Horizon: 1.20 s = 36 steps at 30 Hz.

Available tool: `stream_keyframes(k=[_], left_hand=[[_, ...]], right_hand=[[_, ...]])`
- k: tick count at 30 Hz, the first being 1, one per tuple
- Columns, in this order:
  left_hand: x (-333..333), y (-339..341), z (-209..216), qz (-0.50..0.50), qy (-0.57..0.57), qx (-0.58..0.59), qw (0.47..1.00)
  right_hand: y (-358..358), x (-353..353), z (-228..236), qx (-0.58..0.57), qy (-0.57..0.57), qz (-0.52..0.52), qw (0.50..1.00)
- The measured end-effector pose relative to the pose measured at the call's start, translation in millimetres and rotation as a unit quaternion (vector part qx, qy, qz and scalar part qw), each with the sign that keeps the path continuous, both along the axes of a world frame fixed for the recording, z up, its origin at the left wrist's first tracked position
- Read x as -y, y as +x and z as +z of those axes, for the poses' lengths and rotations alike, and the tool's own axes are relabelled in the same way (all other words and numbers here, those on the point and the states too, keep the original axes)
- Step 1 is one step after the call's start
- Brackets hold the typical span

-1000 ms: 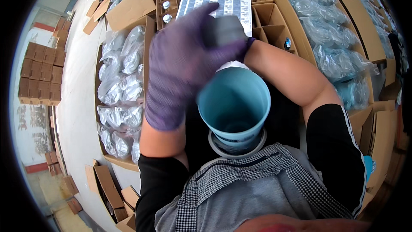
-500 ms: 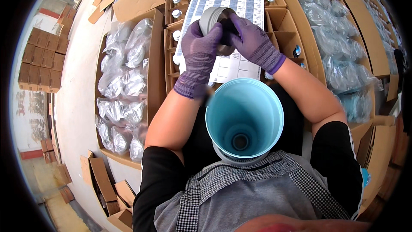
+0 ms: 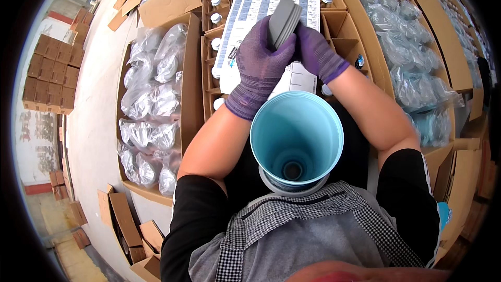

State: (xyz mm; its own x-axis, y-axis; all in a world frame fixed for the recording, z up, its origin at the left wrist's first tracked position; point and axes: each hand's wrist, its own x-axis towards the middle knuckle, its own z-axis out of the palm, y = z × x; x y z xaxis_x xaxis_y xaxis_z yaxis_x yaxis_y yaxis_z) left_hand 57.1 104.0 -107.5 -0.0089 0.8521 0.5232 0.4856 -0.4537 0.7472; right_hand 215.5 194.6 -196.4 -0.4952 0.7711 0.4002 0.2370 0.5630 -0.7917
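Both my hands wear purple knit gloves and meet over the sheets in front of me. My left hand point(image 3: 263, 62) is closed round the lower part of a grey round lid point(image 3: 284, 21) with a ridged side, now tilted up nearly edge-on. My right hand point(image 3: 319, 55) closes on the lid from the right; its fingertips are hidden behind it. Under the hands lie white sheets point(image 3: 242, 10) printed with blue label blocks. Closer to my body stands a tall light-blue tub point(image 3: 297, 117), its mouth facing up, with a dark round spot at its bottom.
Beneath the sheets is a divided carton point(image 3: 344, 31) holding several bottles point(image 3: 215, 18) with white caps. Open cartons of plastic-wrapped items flank it at left point(image 3: 151, 91) and right point(image 3: 402, 47). Flattened cardboard point(image 3: 125, 219) lies at lower left; stacked boxes point(image 3: 55, 73) stand at far left.
The lid has turned from showing its hollow inside to standing almost edge-on. My left hand has shifted right and my right hand has come round behind the lid.
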Motion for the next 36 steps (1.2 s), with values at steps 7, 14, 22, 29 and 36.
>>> stream_keyframes(k=[7, 14, 22, 29, 36], left_hand=[[-3.9, -18.1, -8.1, -0.041, -0.160, 0.362, 0.917], [-9.7, -7.4, -7.4, -0.029, 0.065, 0.000, 0.997], [-2.6, -14.0, -5.7, -0.042, -0.134, 0.361, 0.922], [-18.3, -26.3, -7.2, -0.084, 0.186, -0.043, 0.978], [-83.2, -113.5, -93.1, -0.028, -0.409, 0.526, 0.745]], right_hand=[[-5.8, 35.2, 47.1, 0.083, 0.346, -0.108, 0.928], [-7.9, -8.0, -14.4, -0.072, 0.027, -0.055, 0.996], [-1.7, 30.4, 51.2, 0.138, 0.288, -0.099, 0.942], [-0.6, 1.7, 27.2, 0.030, 0.033, -0.071, 0.996], [70.9, 60.9, 15.8, 0.468, -0.064, 0.015, 0.881]])
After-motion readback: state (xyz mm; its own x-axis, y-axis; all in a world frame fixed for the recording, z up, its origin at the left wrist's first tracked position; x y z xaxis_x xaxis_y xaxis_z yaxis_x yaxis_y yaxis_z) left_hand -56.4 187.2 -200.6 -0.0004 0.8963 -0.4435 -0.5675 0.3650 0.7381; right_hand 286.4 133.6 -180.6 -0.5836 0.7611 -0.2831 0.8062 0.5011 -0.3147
